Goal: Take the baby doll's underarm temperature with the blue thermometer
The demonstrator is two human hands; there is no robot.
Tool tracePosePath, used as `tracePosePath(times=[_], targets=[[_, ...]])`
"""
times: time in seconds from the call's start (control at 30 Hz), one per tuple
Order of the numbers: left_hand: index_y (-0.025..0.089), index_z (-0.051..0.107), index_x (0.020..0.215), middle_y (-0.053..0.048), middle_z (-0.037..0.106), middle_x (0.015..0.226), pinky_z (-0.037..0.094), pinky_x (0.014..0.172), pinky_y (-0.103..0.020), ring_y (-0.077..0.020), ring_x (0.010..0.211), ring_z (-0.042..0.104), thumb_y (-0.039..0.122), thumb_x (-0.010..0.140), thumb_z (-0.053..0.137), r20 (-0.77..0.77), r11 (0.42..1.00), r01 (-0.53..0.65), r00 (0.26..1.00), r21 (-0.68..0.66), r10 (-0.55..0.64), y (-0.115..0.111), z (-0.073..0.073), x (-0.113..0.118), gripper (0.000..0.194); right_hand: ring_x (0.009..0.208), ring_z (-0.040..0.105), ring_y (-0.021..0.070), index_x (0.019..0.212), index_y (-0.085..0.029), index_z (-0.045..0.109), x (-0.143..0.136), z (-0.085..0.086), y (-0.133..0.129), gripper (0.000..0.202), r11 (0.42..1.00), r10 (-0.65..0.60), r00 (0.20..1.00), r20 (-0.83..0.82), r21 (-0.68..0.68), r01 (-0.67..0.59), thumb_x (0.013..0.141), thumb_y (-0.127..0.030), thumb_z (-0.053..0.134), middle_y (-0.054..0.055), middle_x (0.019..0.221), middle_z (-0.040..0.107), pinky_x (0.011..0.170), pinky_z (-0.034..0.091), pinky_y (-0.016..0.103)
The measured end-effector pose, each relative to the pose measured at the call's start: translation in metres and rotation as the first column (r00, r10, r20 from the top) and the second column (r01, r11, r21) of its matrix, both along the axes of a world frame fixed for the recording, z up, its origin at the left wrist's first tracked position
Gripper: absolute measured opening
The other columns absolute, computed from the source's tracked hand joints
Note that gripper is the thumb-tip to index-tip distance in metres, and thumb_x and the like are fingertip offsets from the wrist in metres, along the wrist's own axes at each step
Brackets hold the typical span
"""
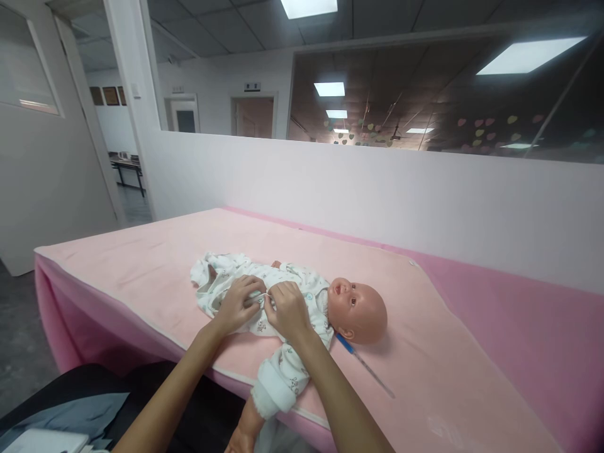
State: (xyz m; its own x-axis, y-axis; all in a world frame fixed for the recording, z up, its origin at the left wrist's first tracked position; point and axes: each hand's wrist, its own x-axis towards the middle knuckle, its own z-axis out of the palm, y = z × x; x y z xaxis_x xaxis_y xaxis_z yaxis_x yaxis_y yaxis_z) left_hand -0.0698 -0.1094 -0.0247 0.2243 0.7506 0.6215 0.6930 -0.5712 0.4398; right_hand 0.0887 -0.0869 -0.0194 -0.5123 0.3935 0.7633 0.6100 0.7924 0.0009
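Observation:
A baby doll [365, 311] lies on its back on the padded table, head to the right. It wears a white printed baby outfit [304, 277] with long sleeves. Over the doll's middle, my left hand [240, 302] pinches a thin white tie string at the front of the clothing. My right hand [287, 308] is beside it, its fingers closed on the same white string. One doll arm [245, 428] sticks out of its cuffed sleeve over the table's near edge. A thermometer-like stick with a blue end [363, 362] lies near the doll's head.
A pale pink mat [155, 277] covers the table over a brighter pink cloth [528, 302]. Behind it stands a low white wall [377, 195] with glass above. A door [51, 145] is at the left. A white object [51, 440] sits at the lower left corner.

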Motion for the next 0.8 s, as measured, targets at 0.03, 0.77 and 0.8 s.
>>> tracePosePath(times=[0.03,0.77,0.8], targets=[[0.02,0.058,0.083,-0.005,0.059,0.094,0.035,0.084,-0.035,-0.0228,0.088,0.049,0.016,0.067,0.047,0.012,1.0,0.002,1.0,-0.014,-0.001,0.0003,0.0004,-0.0004,0.02,0.07,0.05,0.0157,0.071,-0.019,0.049,0.0,-0.0001,0.0001,0.01,1.0,-0.001,1.0,-0.005,0.001,0.001,0.081,-0.018,0.045,0.004,0.072,0.055,0.071,0.038,0.03],[0.017,0.059,0.074,-0.004,0.059,0.077,0.04,0.067,-0.028,-0.018,0.075,0.052,0.026,0.074,0.052,0.331,0.989,0.082,0.943,-0.121,-0.038,0.0019,-0.002,-0.007,0.011,0.067,0.05,0.0163,0.071,-0.019,0.048,-0.0001,-0.0006,0.0005,0.014,0.999,-0.044,0.999,-0.017,0.015,0.044,0.084,-0.02,0.044,0.003,0.069,0.056,0.067,0.037,0.029],[0.016,0.059,0.076,-0.004,0.059,0.075,0.039,0.065,-0.027,-0.0173,0.073,0.052,0.027,0.076,0.052,0.338,0.989,0.078,0.94,-0.127,-0.031,0.0014,-0.002,-0.007,0.013,0.067,0.05,0.0164,0.071,-0.019,0.049,-0.0001,-0.0004,0.0003,0.015,0.999,-0.047,0.999,-0.017,0.013,0.048,0.085,-0.02,0.043,0.003,0.069,0.056,0.067,0.037,0.029]])
